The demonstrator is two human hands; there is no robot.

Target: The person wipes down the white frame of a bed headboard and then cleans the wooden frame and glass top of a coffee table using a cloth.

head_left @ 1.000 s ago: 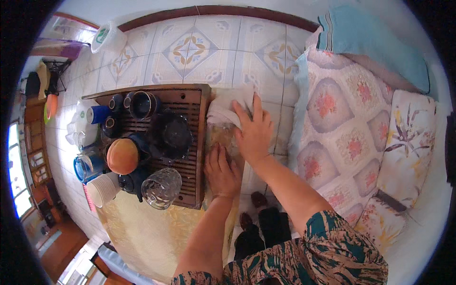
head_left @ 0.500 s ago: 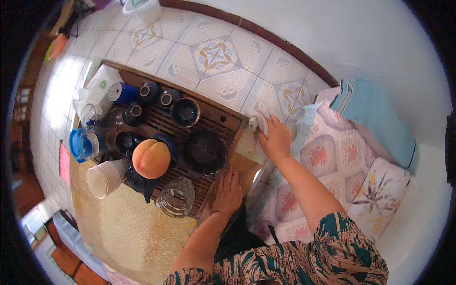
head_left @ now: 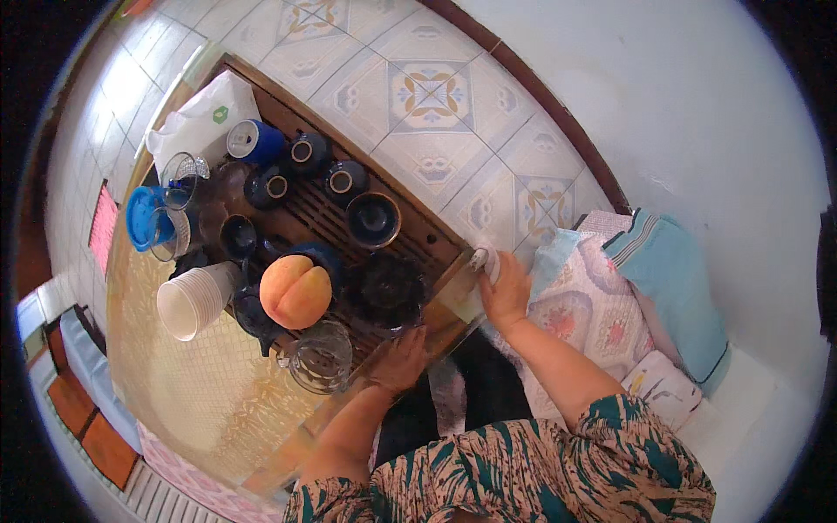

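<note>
The right hand (head_left: pixel 506 292) has just slid along the side of the desk (head_left: pixel 192 410), which has a yellow patterned cover. It is now at the corner, right of the middle of the frame. Its fingers are curled tight around a bunched white cloth (head_left: pixel 491 265), so the cloth now seems to be at the very end of the bare strip beside the brown wooden slatted tray (head_left: pixel 446 249). The left hand (head_left: pixel 399 359) lies flat and open on the desk's edge, low in the middle, holding nothing.

On the tray, a dark blue round bowl with a brown rim (head_left: pixel 373 220) faces up and looks empty. The black wavy-edged bowl (head_left: pixel 384 289) is too dark to see into. The clear glass pitcher (head_left: pixel 319 357), below the middle, looks empty too. At the left, white paper cups (head_left: pixel 196 301) sit inside each other. Near them, a big orange-pink peach (head_left: pixel 296 292) rests on dark blue pots, and I can't tell what is inside those.
</note>
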